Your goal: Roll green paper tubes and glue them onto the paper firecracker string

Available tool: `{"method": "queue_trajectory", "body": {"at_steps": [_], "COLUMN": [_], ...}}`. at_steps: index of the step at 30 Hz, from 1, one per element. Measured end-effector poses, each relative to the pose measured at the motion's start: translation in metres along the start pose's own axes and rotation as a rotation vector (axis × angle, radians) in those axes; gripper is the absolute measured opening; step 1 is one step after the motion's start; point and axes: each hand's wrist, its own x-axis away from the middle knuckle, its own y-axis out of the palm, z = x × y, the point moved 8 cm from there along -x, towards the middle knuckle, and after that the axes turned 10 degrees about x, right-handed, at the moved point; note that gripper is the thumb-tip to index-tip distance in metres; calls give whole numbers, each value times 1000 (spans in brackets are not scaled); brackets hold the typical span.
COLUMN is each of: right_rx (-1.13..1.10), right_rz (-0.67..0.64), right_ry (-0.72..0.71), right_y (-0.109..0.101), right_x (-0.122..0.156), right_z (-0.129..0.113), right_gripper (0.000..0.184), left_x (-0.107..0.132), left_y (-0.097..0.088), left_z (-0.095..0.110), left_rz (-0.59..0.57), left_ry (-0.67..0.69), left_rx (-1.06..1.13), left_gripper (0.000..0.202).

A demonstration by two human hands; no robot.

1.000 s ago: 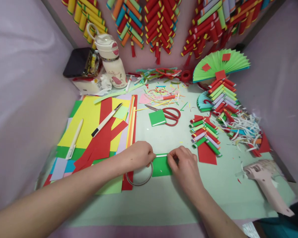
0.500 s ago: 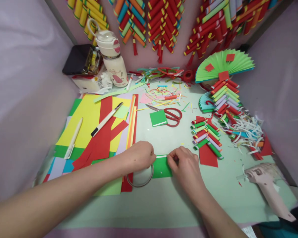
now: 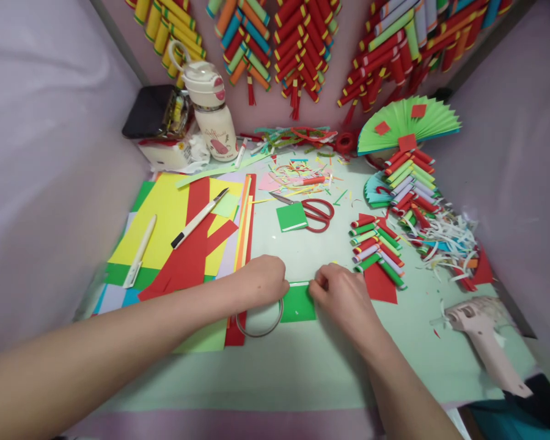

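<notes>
A green sheet of paper lies flat on the table in front of me, with a narrow white band along its far edge. My left hand is closed, pinching the far left corner of that paper. At the far right corner, my right hand has its thumb and fingers pressed together on the edge. A thin metal ring shows under my left wrist, its upper part hidden by the hand. Beyond the hands, a small green square rests against red-handled scissors.
To the left are coloured paper sheets, a craft knife and a white pen. A bottle stands behind. Rolled-paper firecrackers, a green fan, shredded paper and a glue gun are at right.
The white band at the paper's far edge looks slightly narrower. Both hands keep their pinch on the paper, and the whole view has shifted a little.
</notes>
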Motion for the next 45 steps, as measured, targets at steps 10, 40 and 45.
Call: {"method": "queue_trajectory", "body": {"at_steps": [10,40,45], "right_rx": [-267,352,367], "right_rz": [371,220,228], "right_ry": [-312,-298,-309], "right_y": [-17,-1,-1], "right_x": [44,63,64], "right_z": [-12,-56,-55], "right_gripper": [18,32,38], "left_x": [-2,18,18], "left_y": [3,-6,-11], "left_z": [0,13,0], "left_rz": [-1,15,33], "left_ry": [-8,-8,-12], "left_rx": [-23,-225,-205], "left_gripper": [26,31,28]}}
